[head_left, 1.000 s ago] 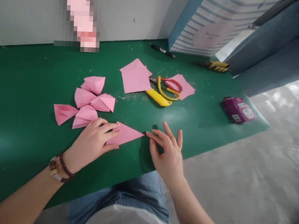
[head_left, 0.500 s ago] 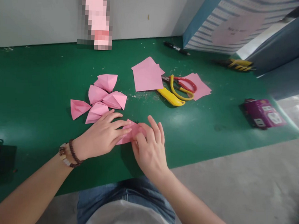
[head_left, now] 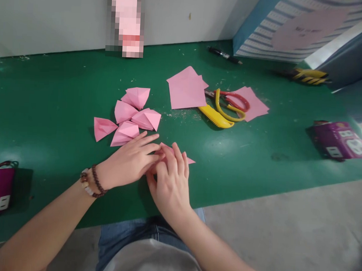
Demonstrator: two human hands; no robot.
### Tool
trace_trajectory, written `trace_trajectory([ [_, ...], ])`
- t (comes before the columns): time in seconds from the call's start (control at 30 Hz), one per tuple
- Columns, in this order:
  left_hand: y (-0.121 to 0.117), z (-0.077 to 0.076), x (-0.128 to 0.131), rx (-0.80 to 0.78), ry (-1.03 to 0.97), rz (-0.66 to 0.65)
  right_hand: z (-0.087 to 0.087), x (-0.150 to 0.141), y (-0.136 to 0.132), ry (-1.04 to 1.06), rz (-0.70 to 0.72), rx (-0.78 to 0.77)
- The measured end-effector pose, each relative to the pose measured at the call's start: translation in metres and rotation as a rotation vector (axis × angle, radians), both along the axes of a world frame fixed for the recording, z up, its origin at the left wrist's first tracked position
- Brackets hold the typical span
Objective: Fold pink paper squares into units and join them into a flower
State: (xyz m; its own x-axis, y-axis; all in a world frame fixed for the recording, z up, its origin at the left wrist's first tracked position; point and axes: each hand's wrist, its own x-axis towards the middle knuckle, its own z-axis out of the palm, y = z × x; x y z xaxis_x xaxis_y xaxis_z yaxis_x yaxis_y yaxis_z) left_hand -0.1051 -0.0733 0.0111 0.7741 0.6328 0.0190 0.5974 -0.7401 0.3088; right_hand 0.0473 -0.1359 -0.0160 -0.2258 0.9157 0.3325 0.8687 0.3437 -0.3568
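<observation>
A pink sheet of paper point(head_left: 190, 160), folded, lies at the table's front between my two hands, which cover most of it. My left hand point(head_left: 133, 159), with bead bracelets at the wrist, grips its left side with long fingers; the thumb is hidden. My right hand point(head_left: 171, 175) presses its bent fingers on the paper from the right, close against the left fingertips. The paper's right tip sticks out past the right hand. Just beyond my left hand is a group of several folded pink paper pieces point(head_left: 137, 97), and one folded piece point(head_left: 103, 129) sits at its left end.
Flat pink sheets point(head_left: 185, 89) lie further back, beside scissors point(head_left: 227, 103) with red and yellow handles and a yellow cutter point(head_left: 216, 116). More sheets point(head_left: 254, 104) are under the scissors. Pen point(head_left: 225, 55), yellow-black pliers point(head_left: 309, 76), and purple boxes point(head_left: 338, 138) stand around. A striped box point(head_left: 281, 32) is behind.
My right hand has shifted left over the paper, close to my left hand. The paper's right end now shows as a pointed tip. The view has swung slightly left.
</observation>
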Motion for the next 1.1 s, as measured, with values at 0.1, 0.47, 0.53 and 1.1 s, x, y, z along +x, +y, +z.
trace_trajectory([
  [0.1,-0.001,0.000,0.000,-0.007,-0.015,0.016,-0.001,-0.003,0.000,0.010,0.002,-0.010],
  [0.47,0.000,0.001,0.000,-0.018,-0.016,0.012,0.003,0.008,0.002,0.021,-0.002,-0.056],
  [0.53,0.000,0.001,0.000,-0.021,-0.029,0.019,0.003,0.017,0.004,-0.009,-0.023,-0.060],
  [1.1,-0.005,-0.004,-0.005,0.002,-0.031,0.028,-0.006,0.085,0.022,-0.043,-0.177,-0.048],
])
